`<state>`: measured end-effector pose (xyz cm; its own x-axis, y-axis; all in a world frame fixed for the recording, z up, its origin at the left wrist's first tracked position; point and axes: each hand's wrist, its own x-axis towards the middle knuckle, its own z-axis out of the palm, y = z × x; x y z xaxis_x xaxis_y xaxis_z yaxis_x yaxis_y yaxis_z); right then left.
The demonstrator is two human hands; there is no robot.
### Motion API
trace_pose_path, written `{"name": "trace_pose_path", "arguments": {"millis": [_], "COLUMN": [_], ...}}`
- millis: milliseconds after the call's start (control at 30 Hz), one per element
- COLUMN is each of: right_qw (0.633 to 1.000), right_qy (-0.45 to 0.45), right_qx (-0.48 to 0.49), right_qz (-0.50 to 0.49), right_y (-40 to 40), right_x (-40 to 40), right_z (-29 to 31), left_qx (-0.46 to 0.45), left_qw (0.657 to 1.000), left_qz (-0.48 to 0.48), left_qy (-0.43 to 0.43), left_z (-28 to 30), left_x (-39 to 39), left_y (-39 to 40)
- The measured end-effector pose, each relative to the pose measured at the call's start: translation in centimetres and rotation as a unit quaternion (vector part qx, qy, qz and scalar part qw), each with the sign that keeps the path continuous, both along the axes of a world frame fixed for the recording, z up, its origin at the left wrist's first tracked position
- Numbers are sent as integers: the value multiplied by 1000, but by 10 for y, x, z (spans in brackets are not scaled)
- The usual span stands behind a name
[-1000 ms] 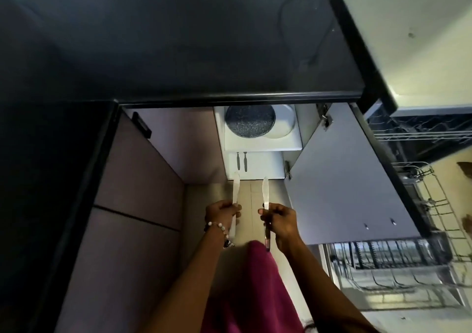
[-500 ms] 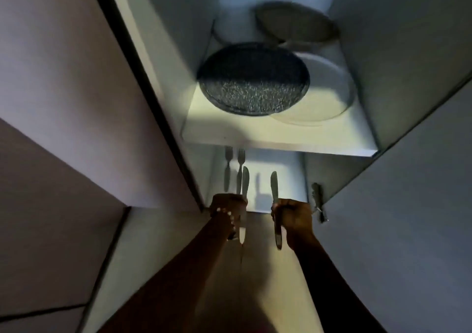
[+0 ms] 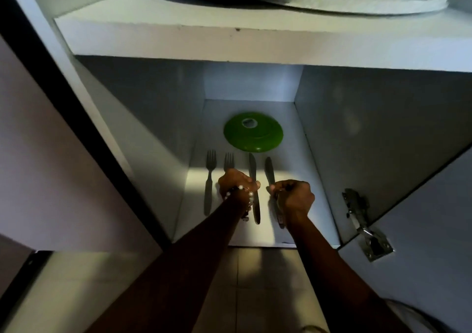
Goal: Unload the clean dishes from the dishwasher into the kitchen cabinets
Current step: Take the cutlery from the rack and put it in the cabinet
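1. My left hand (image 3: 236, 183) is gripping one knife (image 3: 254, 187) low over the cabinet floor (image 3: 293, 159).
2. My right hand (image 3: 293, 197) is pinching the other knife (image 3: 269, 173) just beside it.
3. Two forks (image 3: 210, 182) are lying left of them, with a green plate (image 3: 252, 136) behind.

Both arms reach forward and down, forearms running up from the bottom of the view and converging a bit toward the hands. The left hand (image 3: 237, 183) is knuckles-up with fingers curled closed around something thin, thumb tip poking out to the right, and there's a beaded bracelet (image 3: 242, 194) around that wrist. The right hand (image 3: 293, 196) sits just beside it, not touching, also curled into a loose fist with the fingers (image 3: 277, 188) pinched in on its left side, wrist bent slightly down.
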<state>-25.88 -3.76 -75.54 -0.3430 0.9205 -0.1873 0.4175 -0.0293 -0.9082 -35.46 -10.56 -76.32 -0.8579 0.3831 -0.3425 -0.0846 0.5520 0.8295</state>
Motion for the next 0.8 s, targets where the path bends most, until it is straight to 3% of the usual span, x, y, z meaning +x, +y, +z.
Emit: {"name": "trace_pose_path", "arguments": {"millis": [267, 800], "right_qw": [998, 991], "right_qy": [-45, -84], "right_qx": [47, 101], "right_qz": [-12, 3], "right_y": [3, 2], "right_x": [-11, -9], "right_z": [-10, -14], "left_qx": [-33, -27], "left_qw": [997, 997], "left_qz": [15, 33], "left_qy": [71, 57], "left_z": [6, 3], "left_x": [9, 15], "left_y": [9, 6]}}
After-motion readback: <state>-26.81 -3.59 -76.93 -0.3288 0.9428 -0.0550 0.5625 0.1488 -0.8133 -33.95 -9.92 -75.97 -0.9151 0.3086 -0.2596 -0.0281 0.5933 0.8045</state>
